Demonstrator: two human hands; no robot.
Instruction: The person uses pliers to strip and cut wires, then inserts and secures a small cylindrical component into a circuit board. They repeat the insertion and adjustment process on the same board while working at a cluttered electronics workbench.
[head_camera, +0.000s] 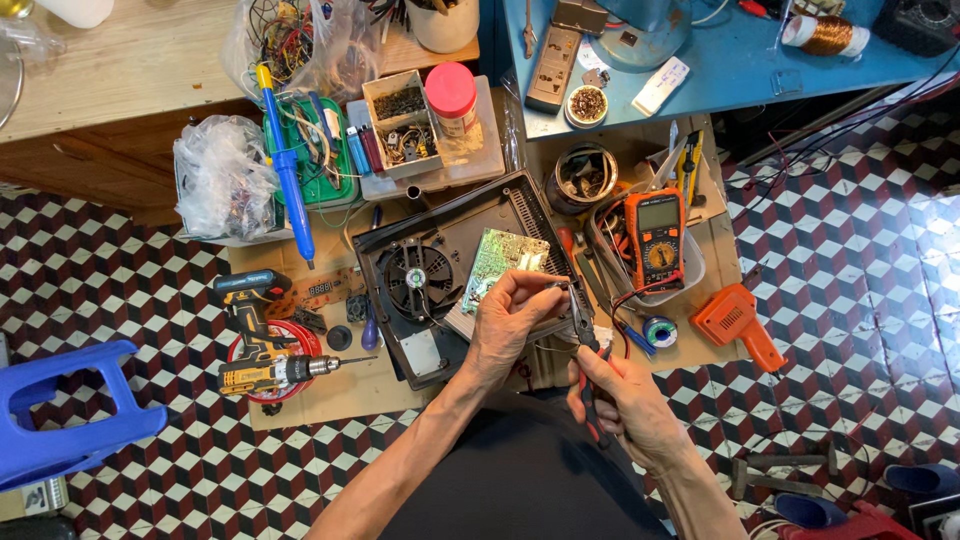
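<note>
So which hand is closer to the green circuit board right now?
Left. The left hand is right at the green circuit board, just below its lower edge. The right hand, gripping pliers, sits farther down and to the side.

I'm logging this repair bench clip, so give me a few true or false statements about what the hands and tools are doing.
1. The right hand holds pliers. True.
2. The left hand holds the cordless drill. False: the drill lies apart at the left on the cardboard; the left hand pinches a small part at the plier tips.
3. The orange multimeter sits in a tray right of the opened black appliance. True.
4. The green circuit board lies on the blue table. False: it rests in the opened appliance.
5. The blue stool stands at the left on the tiled floor. True.
</note>
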